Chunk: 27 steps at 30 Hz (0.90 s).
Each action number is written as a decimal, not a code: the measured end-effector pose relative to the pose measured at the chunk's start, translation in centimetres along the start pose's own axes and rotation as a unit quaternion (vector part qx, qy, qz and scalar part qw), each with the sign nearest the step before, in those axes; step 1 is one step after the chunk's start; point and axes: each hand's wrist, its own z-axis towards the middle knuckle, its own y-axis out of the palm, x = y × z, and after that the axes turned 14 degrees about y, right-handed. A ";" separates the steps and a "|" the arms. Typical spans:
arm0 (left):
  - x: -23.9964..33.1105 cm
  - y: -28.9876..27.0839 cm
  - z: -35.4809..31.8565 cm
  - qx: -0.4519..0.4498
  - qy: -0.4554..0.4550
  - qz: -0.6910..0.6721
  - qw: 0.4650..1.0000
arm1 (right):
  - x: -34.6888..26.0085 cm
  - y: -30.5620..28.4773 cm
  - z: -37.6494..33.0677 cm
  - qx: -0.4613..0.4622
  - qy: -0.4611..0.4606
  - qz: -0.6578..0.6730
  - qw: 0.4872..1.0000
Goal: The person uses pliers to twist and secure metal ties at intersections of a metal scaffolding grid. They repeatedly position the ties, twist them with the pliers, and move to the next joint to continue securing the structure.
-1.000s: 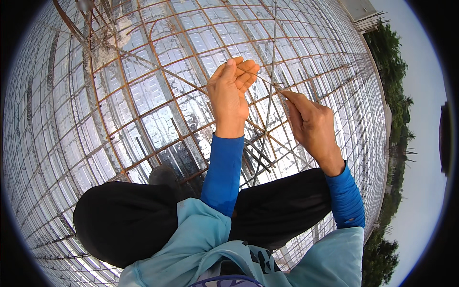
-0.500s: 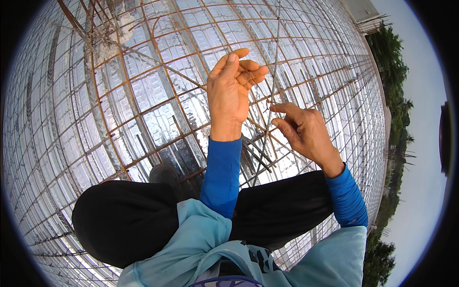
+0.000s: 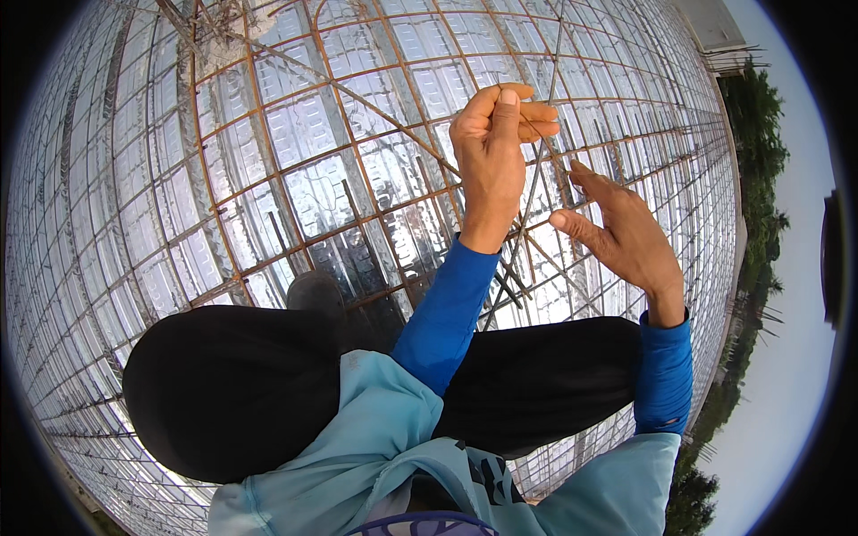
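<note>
Above the rebar mesh (image 3: 342, 163), my left hand (image 3: 492, 161) is raised with its palm side partly showing. Its thumb presses against the index finger and the other fingers point right; anything pinched between them is too small to make out. Lower and to the right is my right hand (image 3: 626, 230), its thumb and fingers apart and no held object visible. A thin dark bar (image 3: 555, 58) runs lengthwise past both hands, over the mesh. Several short dark rods (image 3: 511, 284) lie below the gap between my hands.
Shiny ribbed metal decking (image 3: 313, 207) lies under the mesh. Rusty upright bars (image 3: 183, 20) stand at the far left. My boot (image 3: 315, 293) is among the bars near my bent knee. At the right, trees (image 3: 755, 125) rise beyond the deck's edge.
Both hands have shifted to the right in the picture. My right hand's thumb and fingers have spread from a near pinch, while the left thumb stays against its index finger.
</note>
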 end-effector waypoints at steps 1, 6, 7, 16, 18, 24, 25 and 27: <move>-0.7 0.4 -0.6 0.014 0.008 -0.008 1.000 | 0.0 0.2 -0.2 0.048 -0.003 0.023 0.999; -0.2 0.5 -0.9 0.125 -0.005 -0.025 0.992 | 2.3 0.9 0.7 0.071 0.103 0.014 0.992; -0.2 0.4 -0.7 0.133 -0.001 -0.034 0.991 | 2.3 0.9 0.9 0.067 0.067 0.057 0.994; 0.0 0.5 -0.4 0.189 -0.062 -0.155 0.968 | 0.5 1.8 2.6 -0.071 0.011 0.344 0.936; 0.2 0.6 -0.1 0.189 -0.074 -0.158 0.966 | 0.2 2.0 2.7 -0.054 0.020 0.333 0.941; -1.1 0.3 -0.1 0.180 -0.068 -0.149 0.970 | -0.8 1.3 2.1 0.030 0.016 0.295 0.955; -1.0 0.2 0.1 0.189 -0.057 -0.148 0.969 | -0.6 1.5 2.1 0.038 0.007 0.292 0.956; -1.0 -0.3 0.2 0.207 -0.066 -0.141 0.966 | -1.0 2.0 2.3 0.052 -0.003 0.276 0.960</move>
